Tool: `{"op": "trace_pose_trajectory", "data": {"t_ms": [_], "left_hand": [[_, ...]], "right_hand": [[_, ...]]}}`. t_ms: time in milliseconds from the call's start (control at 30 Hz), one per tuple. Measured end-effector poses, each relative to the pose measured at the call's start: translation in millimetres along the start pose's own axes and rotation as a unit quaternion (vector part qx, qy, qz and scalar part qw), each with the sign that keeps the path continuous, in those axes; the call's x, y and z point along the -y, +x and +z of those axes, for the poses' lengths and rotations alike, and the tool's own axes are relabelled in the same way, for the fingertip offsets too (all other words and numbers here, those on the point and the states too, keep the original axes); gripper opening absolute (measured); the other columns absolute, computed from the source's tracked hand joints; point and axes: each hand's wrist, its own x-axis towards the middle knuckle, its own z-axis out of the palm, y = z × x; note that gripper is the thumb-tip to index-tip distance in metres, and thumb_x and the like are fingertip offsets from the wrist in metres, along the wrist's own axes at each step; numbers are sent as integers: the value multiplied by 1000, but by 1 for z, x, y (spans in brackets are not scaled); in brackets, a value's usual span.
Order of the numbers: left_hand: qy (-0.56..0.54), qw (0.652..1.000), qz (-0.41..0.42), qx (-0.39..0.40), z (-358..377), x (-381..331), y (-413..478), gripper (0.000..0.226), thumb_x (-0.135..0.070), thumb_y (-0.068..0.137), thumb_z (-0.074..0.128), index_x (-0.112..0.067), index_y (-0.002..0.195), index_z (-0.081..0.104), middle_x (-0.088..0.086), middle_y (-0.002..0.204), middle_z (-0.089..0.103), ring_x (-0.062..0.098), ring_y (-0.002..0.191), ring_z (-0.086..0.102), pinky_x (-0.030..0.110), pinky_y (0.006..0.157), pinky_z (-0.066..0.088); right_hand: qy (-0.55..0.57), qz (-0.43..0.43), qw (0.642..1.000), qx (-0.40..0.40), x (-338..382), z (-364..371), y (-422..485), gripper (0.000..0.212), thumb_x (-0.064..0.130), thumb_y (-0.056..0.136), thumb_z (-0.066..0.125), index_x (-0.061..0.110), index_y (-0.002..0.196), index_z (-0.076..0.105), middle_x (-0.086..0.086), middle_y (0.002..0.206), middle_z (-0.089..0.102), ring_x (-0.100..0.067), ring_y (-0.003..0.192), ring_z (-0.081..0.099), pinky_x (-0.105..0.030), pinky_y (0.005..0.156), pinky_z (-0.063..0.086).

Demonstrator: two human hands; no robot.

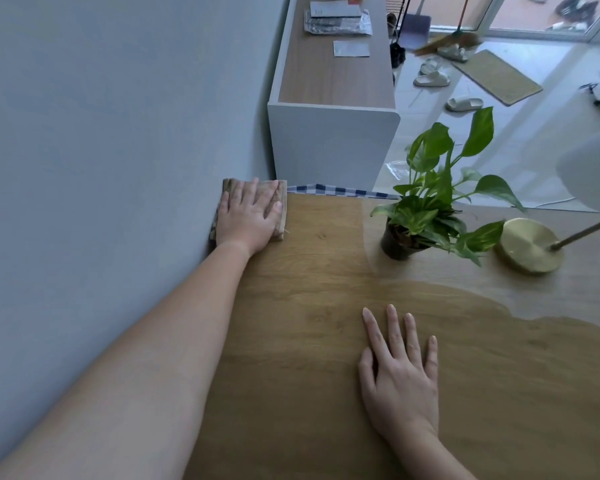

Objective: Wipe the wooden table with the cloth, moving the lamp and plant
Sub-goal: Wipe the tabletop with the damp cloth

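Note:
My left hand [248, 216] lies flat on a folded beige cloth [282, 202] in the far left corner of the wooden table [309, 341], right against the grey wall. My right hand [400, 368] rests palm down on the bare table top, fingers spread, holding nothing. A green leafy plant [437, 199] in a small black pot [395, 245] stands at the far right of the table. Next to it on the right is the lamp, with a round brass base [529, 245], a thin slanted stem and a white shade [593, 168] at the frame's edge.
A grey wall [101, 168] runs along the table's left side. Beyond the far edge stands a white cabinet [329, 147] with papers on its wooden top. A blue checked fabric [340, 190] shows at the far edge. Slippers, a mat and a broom lie on the floor behind.

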Motion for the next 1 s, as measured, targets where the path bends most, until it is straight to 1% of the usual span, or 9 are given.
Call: {"op": "trace_pose_trajectory", "data": {"t_ms": [67,167,267,433,533,667,767,867,1000], "left_hand": [[1,1000,-4,0,2,1,-11,60,-63,108,14,-52,166,1,-8,180,-4,18,166,-8,46,132,-9],[3,1000,-7,-16,11,2,-45,60,-62,108,14,-54,165,-1,-8,179,-6,17,166,-8,47,133,-8],[9,1000,-3,-12,19,8,-87,59,-63,108,12,-55,164,-3,-10,179,-7,16,165,-9,46,133,-8],[13,1000,-17,-15,31,16,-172,59,-62,108,16,-56,165,1,-12,179,-5,14,165,-8,45,133,-7],[13,1000,-24,-16,39,22,-230,58,-63,108,17,-57,164,3,-14,179,-5,13,165,-8,44,133,-5],[13,999,-37,-21,52,32,-310,60,-66,105,12,-60,163,2,-17,178,-5,11,165,-8,43,134,-1],[21,998,-48,-38,60,36,-370,58,-66,104,10,-62,161,-4,-18,177,-9,11,165,-8,42,134,-2],[19,996,-65,-56,71,36,-423,57,-66,105,11,-62,160,-4,-17,177,-8,13,165,-8,44,134,-1],[35,991,-96,-84,89,29,-471,60,-64,106,13,-56,164,0,-13,178,-3,17,166,-1,47,134,0]], "right_hand": [[6,-2,1000,6,0,-1,0,65,54,103,25,56,164,0,10,176,4,-18,164,-5,-54,132,-1],[10,0,1000,11,0,-5,1,64,55,104,21,56,163,-2,11,176,-1,-18,164,-9,-54,132,-3],[17,0,1000,17,1,-11,-2,62,54,106,17,55,163,-6,11,175,-7,-18,163,-13,-53,131,-7],[30,0,999,31,1,-19,-5,61,52,108,16,54,162,-13,11,175,-14,-16,162,-16,-52,130,-13],[32,-16,999,41,-2,-21,-13,61,53,108,13,51,163,-13,10,175,-14,-17,162,-16,-51,131,-12],[32,-45,997,46,-7,-19,-42,62,55,108,13,48,165,-11,9,176,-12,-15,162,-16,-49,131,-11],[37,-71,996,46,-14,-19,-66,62,56,108,15,47,166,-7,10,177,-9,-14,163,-13,-47,131,-11],[38,-92,994,46,-22,-17,-84,62,57,108,16,48,166,-2,9,177,-5,-15,163,-10,-47,132,-9],[39,-135,988,62,-41,-18,-111,60,57,109,14,48,166,-2,12,177,-7,-12,162,-14,-45,132,-10]]}}
